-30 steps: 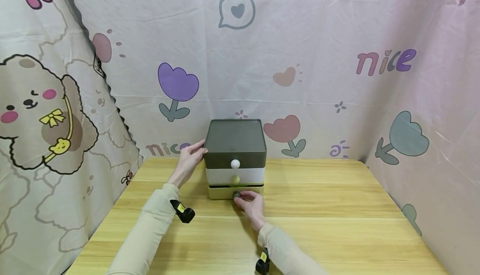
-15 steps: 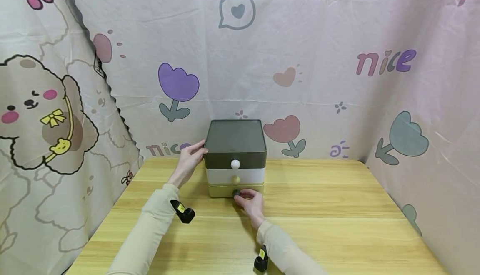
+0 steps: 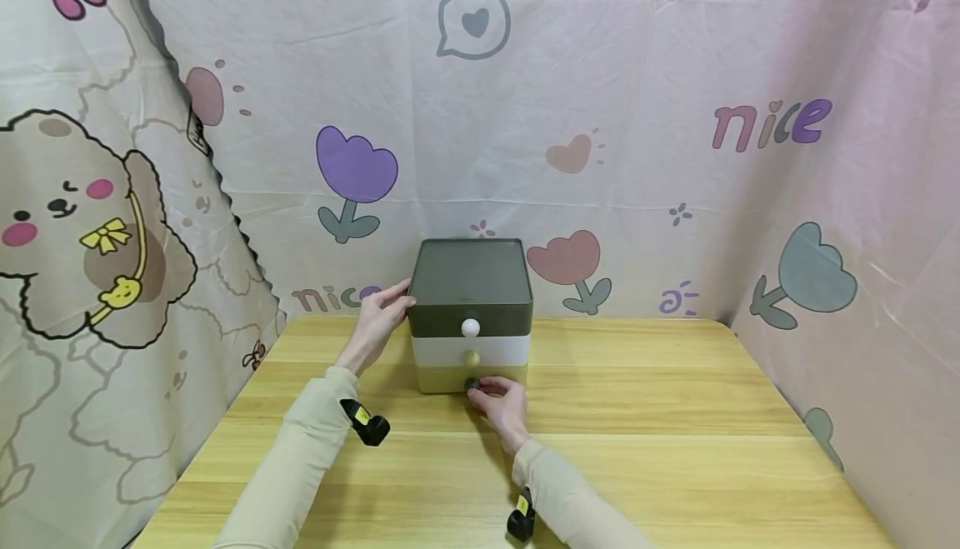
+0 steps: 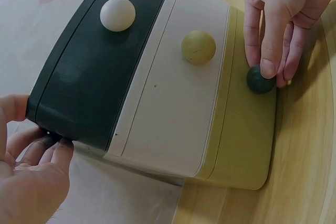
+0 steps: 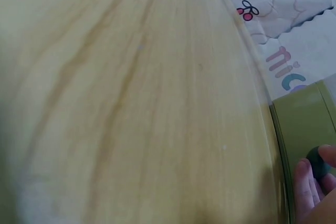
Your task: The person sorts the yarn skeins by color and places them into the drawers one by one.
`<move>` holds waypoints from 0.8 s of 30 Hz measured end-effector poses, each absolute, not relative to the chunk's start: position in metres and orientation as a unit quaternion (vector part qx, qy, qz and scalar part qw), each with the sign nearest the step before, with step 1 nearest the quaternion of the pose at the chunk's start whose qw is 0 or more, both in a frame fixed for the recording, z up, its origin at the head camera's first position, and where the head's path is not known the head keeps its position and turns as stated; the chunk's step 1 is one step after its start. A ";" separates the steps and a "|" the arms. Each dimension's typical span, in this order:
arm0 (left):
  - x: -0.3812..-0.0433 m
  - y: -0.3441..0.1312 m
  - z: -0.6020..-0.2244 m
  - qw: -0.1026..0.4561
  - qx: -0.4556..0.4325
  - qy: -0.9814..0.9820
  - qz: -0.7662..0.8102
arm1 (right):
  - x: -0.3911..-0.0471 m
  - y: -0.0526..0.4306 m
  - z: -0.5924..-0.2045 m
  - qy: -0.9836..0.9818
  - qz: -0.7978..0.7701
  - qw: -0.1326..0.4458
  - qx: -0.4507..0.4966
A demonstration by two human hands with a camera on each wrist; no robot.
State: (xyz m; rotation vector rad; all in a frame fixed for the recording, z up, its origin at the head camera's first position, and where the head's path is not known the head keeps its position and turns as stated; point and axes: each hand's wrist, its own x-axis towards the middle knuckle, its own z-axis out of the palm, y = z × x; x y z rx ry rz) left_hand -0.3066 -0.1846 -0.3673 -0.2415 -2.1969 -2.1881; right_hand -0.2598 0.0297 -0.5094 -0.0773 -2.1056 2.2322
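Note:
A small desktop drawer unit [image 3: 471, 272] stands on the table, its dark green top tier stacked over a white drawer [image 3: 435, 352] and a yellow-green bottom drawer [image 4: 236, 145]. All the drawer fronts sit flush. My right hand [image 3: 502, 407] pinches the round dark green knob [image 4: 261, 79] of the bottom drawer between thumb and fingers. At the upper left side of the unit, my left hand [image 3: 375, 326] rests its fingertips against the dark green tier near its front corner. A white knob [image 4: 117, 14] and a yellow-green knob [image 4: 198, 47] on the upper fronts are untouched.
The light wooden table [image 3: 645, 416] spreads around the unit. Behind it hangs a printed cloth [image 3: 480, 132] with flowers and lettering, and another cloth with a bear [image 3: 82, 224] hangs on the left. Black wrist cameras [image 3: 365, 421] sit on both sleeves.
The bottom drawer, slightly out a second ago with a dark gap above it, has slid back in flush. My right hand moved slightly forward with its knob; my left hand stayed put.

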 end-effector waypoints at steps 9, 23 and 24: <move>-0.307 -0.184 -0.368 0.016 -0.075 -0.705 -0.705 | -0.264 0.030 -0.513 -0.688 0.724 0.040 -0.029; -0.309 -0.184 -0.370 0.023 -0.069 -0.711 -0.699 | -0.244 0.034 -0.492 -0.688 0.724 0.048 -0.008; -0.309 -0.184 -0.371 0.023 -0.069 -0.711 -0.699 | -0.247 0.035 -0.497 -0.684 0.728 0.047 -0.006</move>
